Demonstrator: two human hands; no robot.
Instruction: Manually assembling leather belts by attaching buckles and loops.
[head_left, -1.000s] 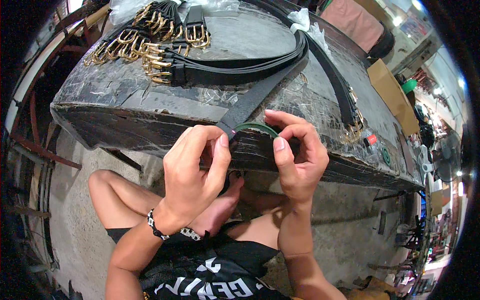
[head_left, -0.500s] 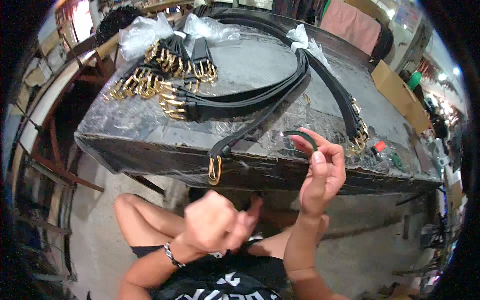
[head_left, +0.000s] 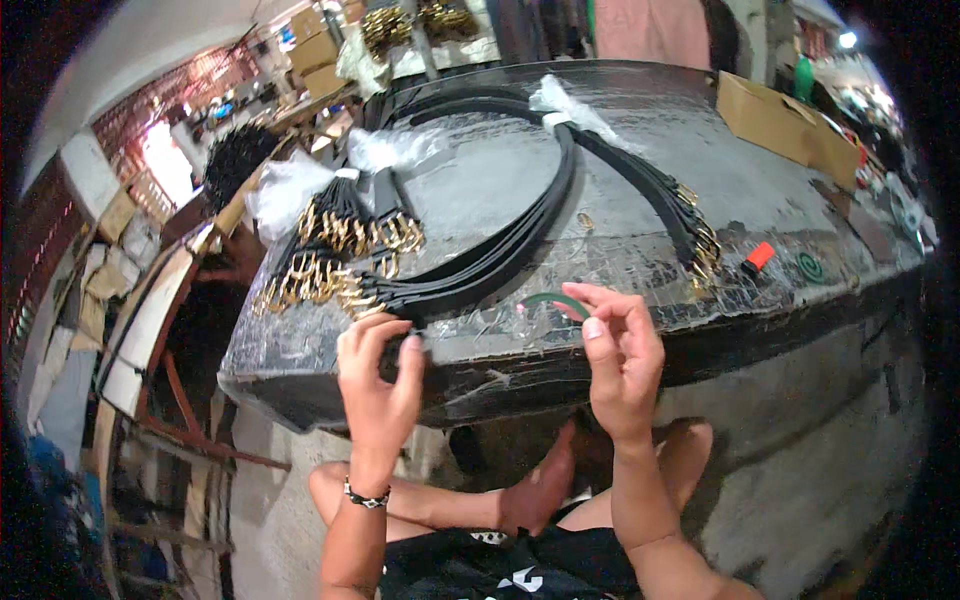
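My right hand (head_left: 628, 360) pinches a curved green piece of mosquito coil (head_left: 556, 299) between thumb and fingers, above the table's near edge. Its far tip shows a small pinkish spot. At the left, my left hand (head_left: 378, 375) is raised at the same edge, thumb and fingers curved and apart. It is nearest to the gold hooks (head_left: 357, 297) on the ends of a bundle of long black straps (head_left: 500, 262). This bundle curves back to a white plastic wrap (head_left: 556, 118). A dark strap end behind my left fingers is mostly hidden.
Shorter straps with gold hooks (head_left: 310, 275) lie at the left beside crumpled clear plastic (head_left: 285, 195). On the right are more strap hooks (head_left: 706, 250), an orange-red lighter (head_left: 758, 257), a green coil (head_left: 810, 265) and a cardboard box (head_left: 785, 130). The table edge (head_left: 500, 385) is plastic-covered.
My left hand has risen from over my lap to the table edge, its fingers parting. My right hand still holds the coil piece. The view has shifted, showing more of the room behind.
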